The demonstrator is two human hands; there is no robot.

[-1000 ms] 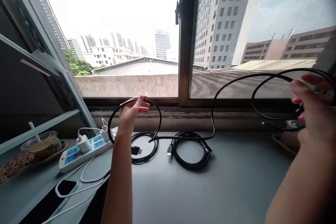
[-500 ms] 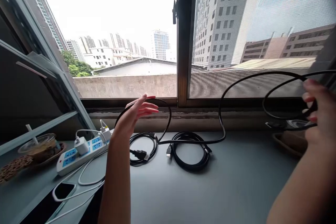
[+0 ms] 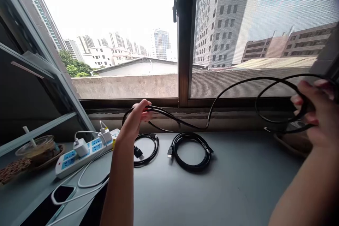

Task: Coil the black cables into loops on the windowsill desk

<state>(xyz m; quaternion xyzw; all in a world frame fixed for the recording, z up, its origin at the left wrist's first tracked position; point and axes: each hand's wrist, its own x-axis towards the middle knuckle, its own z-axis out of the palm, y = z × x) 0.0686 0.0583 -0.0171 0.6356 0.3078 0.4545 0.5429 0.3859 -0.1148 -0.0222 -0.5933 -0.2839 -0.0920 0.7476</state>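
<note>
A long black cable (image 3: 182, 123) stretches through the air between my two hands. Its left stretch is pinched in the fingers of my left hand (image 3: 139, 116), raised before the window ledge. At the far right, my right hand (image 3: 315, 106) grips loose loops of the same cable, and one end sticks out below them. A coiled black HDMI cable (image 3: 192, 169) lies on the grey table (image 3: 201, 197), its plug at the coil's left side. Beside it rests a smaller black cable coil (image 3: 150, 160), partly hidden behind my left wrist.
A white power strip (image 3: 87, 152) with chargers stands at the left, white cords trailing over a phone (image 3: 62, 194). Farther left are a plastic drink cup (image 3: 39, 146) and a woven mat (image 3: 14, 169). A brown tray (image 3: 288, 144) sits under my right hand. The window frame (image 3: 184, 60) rises behind.
My left hand's fingers have closed on the cable, and the middle stretch has lifted off the table. My right hand has shifted slightly left with its loops.
</note>
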